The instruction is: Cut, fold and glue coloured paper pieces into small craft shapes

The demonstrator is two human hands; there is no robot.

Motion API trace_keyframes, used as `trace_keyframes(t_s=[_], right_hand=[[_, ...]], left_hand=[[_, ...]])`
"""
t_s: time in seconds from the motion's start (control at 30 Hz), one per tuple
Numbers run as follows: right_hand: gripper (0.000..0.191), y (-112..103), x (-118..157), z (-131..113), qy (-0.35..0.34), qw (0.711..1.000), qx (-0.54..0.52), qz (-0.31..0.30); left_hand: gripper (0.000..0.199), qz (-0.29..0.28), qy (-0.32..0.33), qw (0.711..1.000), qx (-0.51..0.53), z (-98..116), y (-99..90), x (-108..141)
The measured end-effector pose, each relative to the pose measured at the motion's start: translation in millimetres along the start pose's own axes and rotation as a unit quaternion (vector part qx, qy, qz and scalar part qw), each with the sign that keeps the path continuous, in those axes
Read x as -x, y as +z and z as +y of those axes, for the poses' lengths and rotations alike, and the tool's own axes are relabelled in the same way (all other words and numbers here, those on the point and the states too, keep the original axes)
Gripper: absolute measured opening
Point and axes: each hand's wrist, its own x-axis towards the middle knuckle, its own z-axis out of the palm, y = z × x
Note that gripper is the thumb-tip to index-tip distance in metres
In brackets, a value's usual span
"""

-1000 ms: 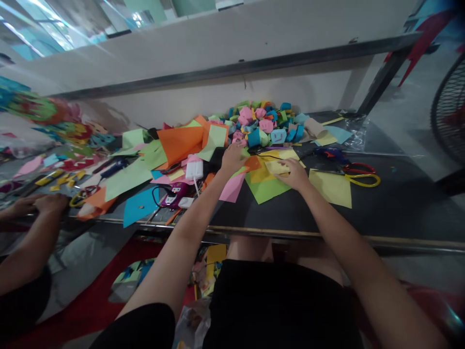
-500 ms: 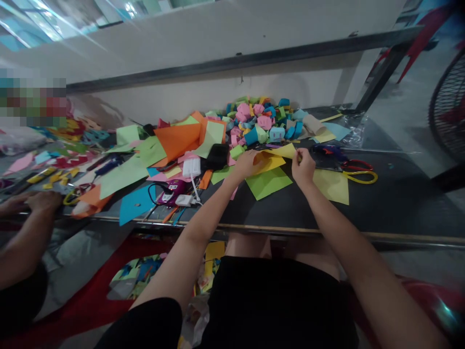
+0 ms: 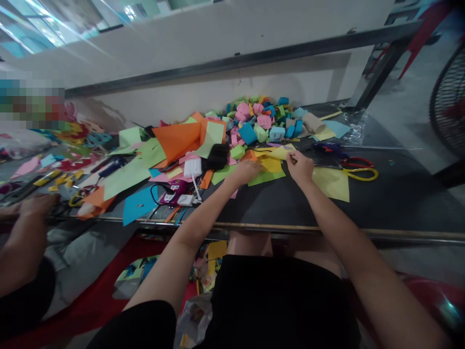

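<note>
Paper [image 3: 282, 152], pale yellow, pinched by my right hand [image 3: 301, 167] at its ten o'clock, might crease if I tug while my left hand [image 3: 247, 172], grip unreadable from here, pins the other end.

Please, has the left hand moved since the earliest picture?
Yes. Judged against the table's front edge, the left hand has come nearer to that edge.

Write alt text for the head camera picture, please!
A right hand pinches a pale yellow paper sheet; the left hand is beside bright yellow paper. Beyond lies a heap of blocky pink, blue and green pieces, with red-and-yellow-handled scissors to the right.
</note>
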Motion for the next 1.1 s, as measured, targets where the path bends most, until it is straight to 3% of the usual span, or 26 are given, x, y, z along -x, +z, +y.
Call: trace_keyframes(t_s=[0.1,0.17,0.23,0.3,0.47,0.63,0.73,0.83,0.9,0.97,1.03,1.1], right_hand=[[0.027,1.0,-0.2,0.6,-0.005,1.000,-0.011,0.000],[0.028,1.4,-0.8,1.5,-0.013,0.999,-0.030,-0.006],[0.029,1.0,-1.2,1.5,-0.034,0.998,-0.058,-0.009],[0.030,-0.7,-1.1,-0.4,-0.087,0.993,-0.085,-0.007],[0.044,-9.4,1.1,-9.8,-0.249,0.965,-0.062,-0.046],[0.059,-12.0,6.8,-17.3,-0.297,0.944,0.057,-0.135],[0.040,-7.4,11.9,-22.9,-0.319,0.930,0.094,-0.154],[0.019,0.2,15.3,-25.0,-0.360,0.919,0.048,-0.154],[0.015,5.2,13.2,-19.8,-0.336,0.934,-0.054,-0.110],[0.014,8.6,5.6,-7.9,-0.227,0.957,-0.179,-0.015],[0.026,9.6,-6.4,8.5,-0.061,0.958,-0.262,0.097],[0.038,8.9,-18.2,24.1,0.054,0.940,-0.302,0.149]], left_hand=[[0.030,0.029,-0.039,0.999,-0.017,2.8,-5.4,1.4],[0.030,0.084,-0.119,0.989,0.002,-0.3,-8.9,1.0],[0.033,0.156,-0.221,0.962,0.041,-8.9,-10.7,-0.5],[0.031,0.217,-0.275,0.932,0.089,-20.9,-10.1,-1.9],[0.021,0.280,-0.249,0.904,0.207,-45.0,-2.6,-0.5],[0.017,0.328,-0.242,0.856,0.317,-52.4,8.9,0.8],[0.018,0.334,-0.234,0.834,0.370,-54.0,19.2,-1.4],[0.017,0.338,-0.234,0.815,0.408,-56.1,28.3,-3.0],[0.018,0.346,-0.230,0.807,0.420,-56.1,31.3,-2.4],[0.021,0.337,-0.206,0.822,0.411,-51.4,30.4,0.2],[0.030,0.273,-0.161,0.871,0.374,-39.6,25.2,4.4],[0.031,0.162,-0.097,0.931,0.313,-21.4,16.2,8.9]])
